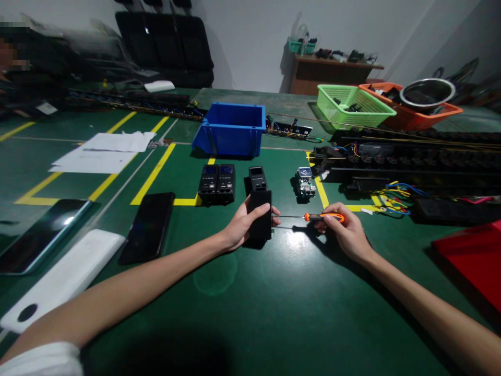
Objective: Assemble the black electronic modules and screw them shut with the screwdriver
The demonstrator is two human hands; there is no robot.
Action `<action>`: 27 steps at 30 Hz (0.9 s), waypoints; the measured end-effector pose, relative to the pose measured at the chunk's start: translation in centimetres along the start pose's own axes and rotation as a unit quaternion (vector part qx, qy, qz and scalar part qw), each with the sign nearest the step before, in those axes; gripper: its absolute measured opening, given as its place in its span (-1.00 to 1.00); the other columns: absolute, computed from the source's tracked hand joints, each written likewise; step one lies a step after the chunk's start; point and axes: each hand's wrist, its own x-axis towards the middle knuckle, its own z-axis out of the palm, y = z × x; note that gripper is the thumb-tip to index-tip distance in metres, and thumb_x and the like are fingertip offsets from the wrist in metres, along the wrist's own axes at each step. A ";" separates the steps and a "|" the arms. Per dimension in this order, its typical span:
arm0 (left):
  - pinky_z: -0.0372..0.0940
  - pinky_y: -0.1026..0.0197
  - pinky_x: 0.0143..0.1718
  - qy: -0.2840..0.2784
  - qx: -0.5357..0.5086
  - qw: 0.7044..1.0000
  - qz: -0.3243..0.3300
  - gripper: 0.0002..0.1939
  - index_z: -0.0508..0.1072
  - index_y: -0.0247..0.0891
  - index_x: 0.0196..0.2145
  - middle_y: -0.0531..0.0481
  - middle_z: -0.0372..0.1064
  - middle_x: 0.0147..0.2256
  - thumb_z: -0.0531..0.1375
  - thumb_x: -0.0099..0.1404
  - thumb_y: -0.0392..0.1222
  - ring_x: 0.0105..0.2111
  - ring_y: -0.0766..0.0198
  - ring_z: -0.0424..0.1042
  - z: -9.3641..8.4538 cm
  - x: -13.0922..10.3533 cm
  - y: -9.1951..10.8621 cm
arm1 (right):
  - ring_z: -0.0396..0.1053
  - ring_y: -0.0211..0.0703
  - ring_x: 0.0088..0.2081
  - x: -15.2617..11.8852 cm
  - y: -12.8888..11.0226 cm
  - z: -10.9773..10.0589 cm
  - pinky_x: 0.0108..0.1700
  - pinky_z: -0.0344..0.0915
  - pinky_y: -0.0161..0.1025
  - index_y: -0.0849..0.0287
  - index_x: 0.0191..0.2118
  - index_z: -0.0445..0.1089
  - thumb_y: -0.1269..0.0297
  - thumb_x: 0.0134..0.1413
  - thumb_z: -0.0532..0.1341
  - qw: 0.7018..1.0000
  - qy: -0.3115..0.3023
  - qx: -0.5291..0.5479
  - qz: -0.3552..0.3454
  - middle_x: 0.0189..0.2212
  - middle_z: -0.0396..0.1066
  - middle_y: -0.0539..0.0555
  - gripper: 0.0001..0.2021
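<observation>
My left hand is closed around a black rectangular device case, thumb across its front. My right hand grips a screwdriver by its orange and black handle. The screwdriver's thin shaft points left, its tip at the right side of the case; whether it touches is hard to tell. Just behind the case stands a similar black device with a small screen. Two more such black devices stand side by side to the left. A bare circuit board with a small display sits to the right.
Behind the devices is a blue bin. Phones and a long white object lie at left, near papers. Wired black housings, a green basket and a red object occupy the right. Another person is at far left.
</observation>
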 end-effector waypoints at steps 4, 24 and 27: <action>0.44 0.17 -0.45 0.001 -0.002 1.000 -0.002 -0.54 0.24 -0.29 -0.06 -0.17 0.39 -0.16 0.28 0.22 0.00 -0.25 0.12 0.48 0.0 0.0 0.0 | 0.41 -0.21 -0.40 0.0 -0.1 -0.1 -0.33 0.36 -0.25 0.07 -0.19 0.31 0.15 0.13 0.26 1.000 -0.005 -0.010 -0.003 -0.39 0.44 0.00 -0.81; 0.42 0.22 -0.50 0.019 0.005 1.000 -0.013 -0.50 0.25 -0.32 -0.05 -0.24 0.42 -0.15 0.29 0.20 0.02 -0.30 0.13 0.50 0.2 -0.1 0.3 | 0.42 -0.21 -0.47 -0.1 -0.3 0.0 -0.40 0.38 -0.26 0.10 -0.19 0.30 0.14 0.16 0.24 1.000 -0.017 0.001 0.009 -0.48 0.45 -0.01 -0.81; 0.42 0.22 -0.50 0.014 0.005 1.000 -0.008 -0.52 0.25 -0.31 -0.06 -0.23 0.41 -0.14 0.29 0.21 0.01 -0.29 0.13 0.49 0.3 -0.1 0.3 | 0.44 -0.21 -0.34 -0.2 -0.6 0.0 -0.34 0.40 -0.27 0.05 -0.15 0.27 0.20 0.07 0.31 1.000 -0.010 0.000 -0.003 -0.26 0.45 0.02 -0.73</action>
